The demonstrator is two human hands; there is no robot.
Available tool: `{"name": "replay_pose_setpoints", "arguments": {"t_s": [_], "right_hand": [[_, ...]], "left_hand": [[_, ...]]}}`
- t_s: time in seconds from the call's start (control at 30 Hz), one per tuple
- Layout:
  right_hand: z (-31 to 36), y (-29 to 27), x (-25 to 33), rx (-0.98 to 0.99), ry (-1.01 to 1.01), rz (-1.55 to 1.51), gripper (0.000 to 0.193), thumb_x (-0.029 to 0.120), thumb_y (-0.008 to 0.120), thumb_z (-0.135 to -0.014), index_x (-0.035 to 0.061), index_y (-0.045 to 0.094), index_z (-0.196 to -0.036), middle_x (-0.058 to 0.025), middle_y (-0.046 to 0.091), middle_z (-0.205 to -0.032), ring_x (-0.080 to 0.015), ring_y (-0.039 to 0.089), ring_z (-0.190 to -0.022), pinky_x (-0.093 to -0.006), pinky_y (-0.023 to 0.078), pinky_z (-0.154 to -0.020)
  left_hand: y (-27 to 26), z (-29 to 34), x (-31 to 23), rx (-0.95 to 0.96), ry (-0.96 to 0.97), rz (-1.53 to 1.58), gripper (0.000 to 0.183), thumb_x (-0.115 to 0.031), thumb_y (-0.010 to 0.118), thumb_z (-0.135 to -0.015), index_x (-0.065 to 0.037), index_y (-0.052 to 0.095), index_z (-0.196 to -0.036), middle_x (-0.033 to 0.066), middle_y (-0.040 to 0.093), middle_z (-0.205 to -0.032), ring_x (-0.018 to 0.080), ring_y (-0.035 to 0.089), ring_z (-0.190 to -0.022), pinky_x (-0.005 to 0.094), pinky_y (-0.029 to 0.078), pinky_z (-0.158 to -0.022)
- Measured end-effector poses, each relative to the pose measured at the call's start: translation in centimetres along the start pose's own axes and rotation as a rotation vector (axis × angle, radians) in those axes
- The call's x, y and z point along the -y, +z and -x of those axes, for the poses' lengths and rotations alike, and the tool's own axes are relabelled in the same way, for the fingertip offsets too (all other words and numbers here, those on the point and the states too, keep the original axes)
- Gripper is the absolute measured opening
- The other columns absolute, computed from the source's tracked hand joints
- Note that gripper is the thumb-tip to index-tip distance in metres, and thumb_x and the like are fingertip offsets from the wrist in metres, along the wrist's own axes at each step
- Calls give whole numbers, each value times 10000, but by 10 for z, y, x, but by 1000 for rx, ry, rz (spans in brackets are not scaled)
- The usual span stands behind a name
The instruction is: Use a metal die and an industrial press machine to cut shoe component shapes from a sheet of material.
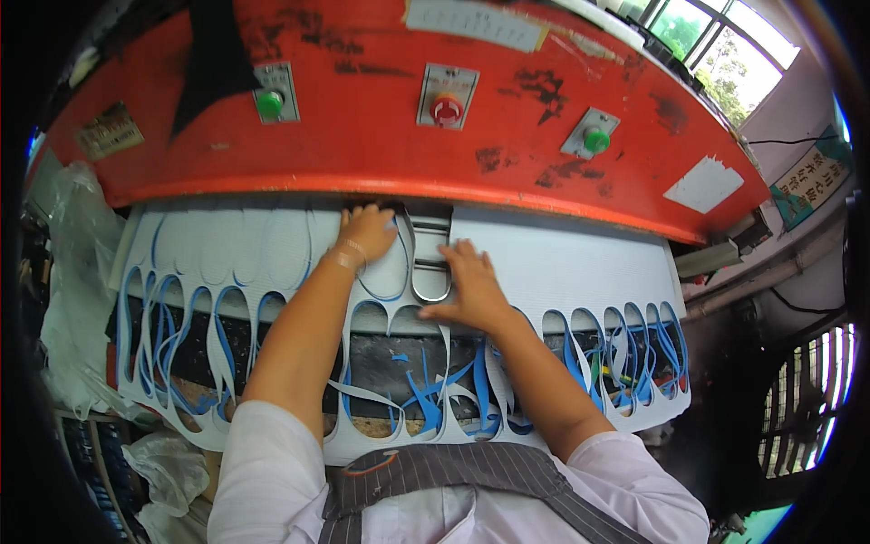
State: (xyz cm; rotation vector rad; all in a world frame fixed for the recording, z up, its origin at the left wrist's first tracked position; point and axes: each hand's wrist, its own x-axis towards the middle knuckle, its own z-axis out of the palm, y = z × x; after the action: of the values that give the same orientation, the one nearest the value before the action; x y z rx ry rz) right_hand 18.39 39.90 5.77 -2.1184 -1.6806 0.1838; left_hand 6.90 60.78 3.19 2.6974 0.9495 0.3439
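Note:
A metal cutting die (431,266), shaped like a long sole outline with crossbars, stands on a white ribbed sheet (562,258). My left hand (369,233) lies on the sheet at the die's upper left, fingers extended and fingertips close under the machine's edge. Whether it touches the die I cannot tell. At the die's lower right, my right hand (473,286) has its fingers and thumb spread, with the fingertips at the die's right side and the thumb just below its rounded end. Sole-shaped cut lines mark the sheet on the left.
A red press beam (353,145) spans the far side, with two green buttons (270,104) and a red one (446,111). Sole-shaped holes leave thin blue-and-white strips along the sheet's near edge. Blue scraps (426,399) lie beneath. Clear plastic (77,272) hangs at left.

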Motion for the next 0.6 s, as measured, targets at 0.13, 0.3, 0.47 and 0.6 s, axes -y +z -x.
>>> {"name": "replay_pose_setpoints", "arguments": {"t_s": [0.13, 0.3, 0.47, 0.6], "right_hand": [[7, -82, -30, -810, -225, -20, 841, 435, 808, -692, 9, 460, -1327, -210, 411, -1421, -395, 325, -1360, -517, 230, -1107], [-13, -185, -17, -1368, -20, 167, 635, 297, 565, -927, 10, 300, -1428, -222, 183, -1520, -391, 104, -1429, -534, 58, -1133], [-13, -193, -11, -1394, -65, 173, 606, 266, 571, -915, 29, 321, -1414, -219, 186, -1511, -395, 112, -1417, -544, 70, -1121], [58, -134, 17, -876, -394, 104, 316, 139, 662, -812, 17, 580, -1092, -155, 604, -1079, -337, 539, -1008, -429, 423, -865]], "left_hand": [[-62, 53, -10, -460, -70, 537, 247, -263, 611, -884, -30, 691, -868, 153, 674, -832, 334, 643, -820, 407, 502, -747], [-180, 93, -2, -1300, 192, 117, 250, -156, 541, -935, -40, 582, -717, 98, 527, -711, 293, 494, -680, 393, 391, -646], [-207, 106, 9, -887, 149, 185, 313, -187, 510, -943, -18, 519, -679, 156, 504, -698, 339, 517, -685, 430, 400, -608], [-132, 170, -18, -446, 106, 445, 289, -228, 566, -916, -27, 585, -709, 172, 566, -712, 367, 557, -712, 428, 441, -641]]}}
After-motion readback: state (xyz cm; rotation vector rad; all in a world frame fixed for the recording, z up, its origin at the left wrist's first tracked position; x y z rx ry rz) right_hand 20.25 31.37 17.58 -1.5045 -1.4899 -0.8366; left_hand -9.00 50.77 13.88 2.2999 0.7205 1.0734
